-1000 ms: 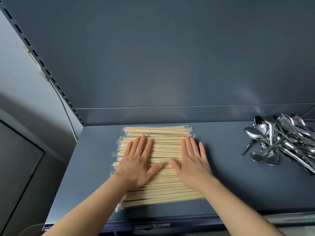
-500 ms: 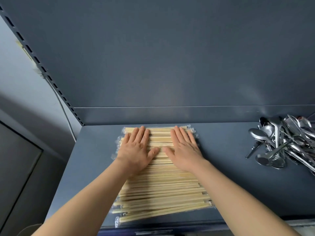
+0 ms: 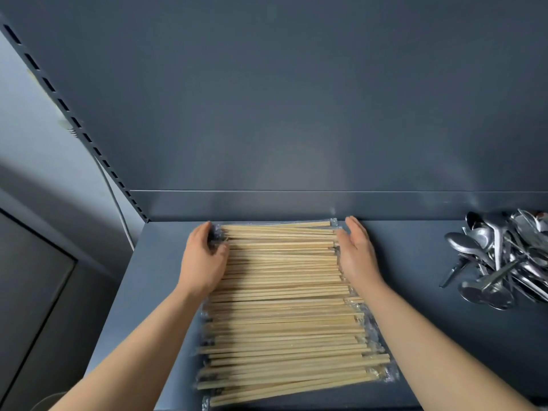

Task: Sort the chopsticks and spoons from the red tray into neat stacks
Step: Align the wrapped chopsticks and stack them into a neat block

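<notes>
Several wooden chopsticks in clear wrappers (image 3: 281,304) lie side by side in a flat layer on the dark blue shelf (image 3: 415,292), running left to right. My left hand (image 3: 201,262) presses against the left ends of the far rows, fingers curled on the wrapper tips. My right hand (image 3: 357,256) stands on edge, flat against the right ends of the same rows. Neither hand grips anything. A loose pile of metal spoons (image 3: 504,259) lies at the right of the shelf. The red tray is not in view.
The shelf's back panel (image 3: 281,206) rises just behind the chopsticks. A slotted upright (image 3: 74,123) and a white cable (image 3: 115,200) run down the left side. The shelf's front edge is just below the nearest chopsticks.
Both hands lifted off the top of the chopsticks and moved apart to the left and right ends of the far rows. The view shifted closer.
</notes>
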Available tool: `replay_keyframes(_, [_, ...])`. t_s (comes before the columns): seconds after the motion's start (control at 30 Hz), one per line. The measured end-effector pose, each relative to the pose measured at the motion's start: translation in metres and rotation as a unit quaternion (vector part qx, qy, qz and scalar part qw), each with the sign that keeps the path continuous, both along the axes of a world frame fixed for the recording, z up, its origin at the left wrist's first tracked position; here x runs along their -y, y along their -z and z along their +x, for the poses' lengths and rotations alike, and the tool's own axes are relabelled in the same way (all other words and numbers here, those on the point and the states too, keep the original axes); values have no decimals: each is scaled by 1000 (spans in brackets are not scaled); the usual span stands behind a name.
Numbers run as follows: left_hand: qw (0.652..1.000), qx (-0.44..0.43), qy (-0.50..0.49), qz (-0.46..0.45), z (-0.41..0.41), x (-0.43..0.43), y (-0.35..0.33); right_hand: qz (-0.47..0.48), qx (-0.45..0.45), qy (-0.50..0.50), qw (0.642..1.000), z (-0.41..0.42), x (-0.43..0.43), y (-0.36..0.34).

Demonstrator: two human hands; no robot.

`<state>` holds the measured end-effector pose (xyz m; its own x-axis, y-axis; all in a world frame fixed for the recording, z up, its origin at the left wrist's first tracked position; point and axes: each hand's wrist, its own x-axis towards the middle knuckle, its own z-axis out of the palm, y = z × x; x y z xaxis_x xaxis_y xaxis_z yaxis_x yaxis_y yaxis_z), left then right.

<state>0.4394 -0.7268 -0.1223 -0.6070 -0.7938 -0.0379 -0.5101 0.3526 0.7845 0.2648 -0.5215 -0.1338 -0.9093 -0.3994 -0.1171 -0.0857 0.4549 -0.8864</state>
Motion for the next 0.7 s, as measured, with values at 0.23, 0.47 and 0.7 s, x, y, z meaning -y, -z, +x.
replay_keyframes(0.23, [1000,-19,4,-11,-5,4,3,16,-52,-25,998,-8,7,1])
replay_keyframes(0.47, [986,64,110,-110,-14,3,7,166,-179,-113,963,-3,18,0])
replay_keyframes(0.7, [962,133,175,-163,-10,5,10,256,-189,-196,928,6,18,-1])
